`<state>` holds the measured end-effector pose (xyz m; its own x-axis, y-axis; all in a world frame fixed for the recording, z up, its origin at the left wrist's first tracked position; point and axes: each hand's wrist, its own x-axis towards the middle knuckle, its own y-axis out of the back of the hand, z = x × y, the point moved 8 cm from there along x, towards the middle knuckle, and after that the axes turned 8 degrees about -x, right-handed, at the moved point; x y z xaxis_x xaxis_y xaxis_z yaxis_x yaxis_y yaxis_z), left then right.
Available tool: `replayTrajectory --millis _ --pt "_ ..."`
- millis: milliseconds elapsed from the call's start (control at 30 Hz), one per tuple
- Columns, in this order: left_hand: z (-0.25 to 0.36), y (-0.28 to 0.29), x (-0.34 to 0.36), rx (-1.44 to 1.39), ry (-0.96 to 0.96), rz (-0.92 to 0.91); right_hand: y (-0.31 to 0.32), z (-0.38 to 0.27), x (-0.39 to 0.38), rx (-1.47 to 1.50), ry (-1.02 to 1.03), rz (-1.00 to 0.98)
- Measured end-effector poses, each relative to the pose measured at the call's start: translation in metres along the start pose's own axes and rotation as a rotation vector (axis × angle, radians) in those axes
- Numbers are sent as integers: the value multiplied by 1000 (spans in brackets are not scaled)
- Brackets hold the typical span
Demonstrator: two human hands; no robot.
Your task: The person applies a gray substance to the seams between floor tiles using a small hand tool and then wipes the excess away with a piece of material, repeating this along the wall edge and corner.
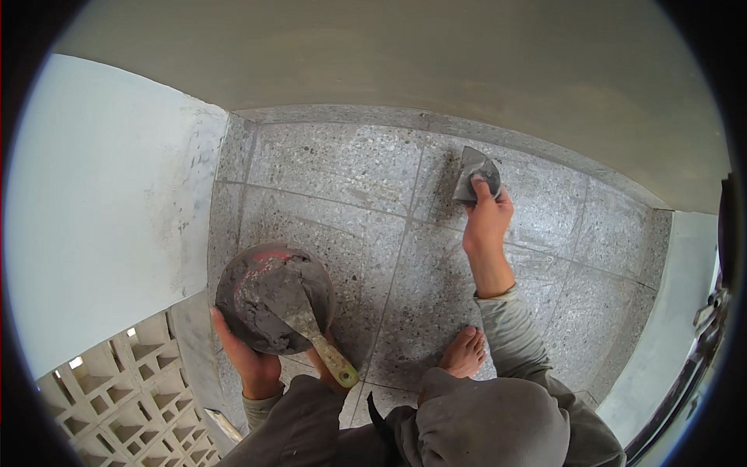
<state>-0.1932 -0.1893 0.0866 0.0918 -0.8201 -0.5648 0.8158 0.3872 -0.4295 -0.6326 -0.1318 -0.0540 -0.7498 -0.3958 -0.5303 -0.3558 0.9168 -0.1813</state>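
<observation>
Over speckled tiles, the left hand cups a paste-filled bowl, probably heavy and best supported underneath, while the right hand pinches a seemingly light scraper by its near edge.

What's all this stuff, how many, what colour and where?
Bowl: one, grey and reddish, left
Paste: one heap, grey, in bowl
Putty knife: one, grey, greenish handle end, in bowl
Scraper: one, grey, right of centre
Floor tiles: several, speckled grey, middle
Walls: three, olive-grey top, whitish left and right
Lattice: one, beige, lower left
Dark thing: one, unclear kind, right edge
Clothes: several, olive-grey, bottom
Foot: one clearly seen, bare, bottom middle
Left hand: one, bare, holding bowl
Right hand: one, bare, holding scraper
</observation>
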Motion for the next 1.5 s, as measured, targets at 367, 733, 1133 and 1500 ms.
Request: replayTrajectory --millis 367,733,1133,1500 --pt "6 16 -9 -12 1 24 -69 10 -12 -185 578 394" --pt "18 52 -21 6 2 189 -134 27 -21 -189 605 276" --pt "17 48 -16 20 12 156 -30 29 10 -135 -290 -121" --pt "16 41 -17 -2 -2 116 -68 29 65 381 -728 -206"
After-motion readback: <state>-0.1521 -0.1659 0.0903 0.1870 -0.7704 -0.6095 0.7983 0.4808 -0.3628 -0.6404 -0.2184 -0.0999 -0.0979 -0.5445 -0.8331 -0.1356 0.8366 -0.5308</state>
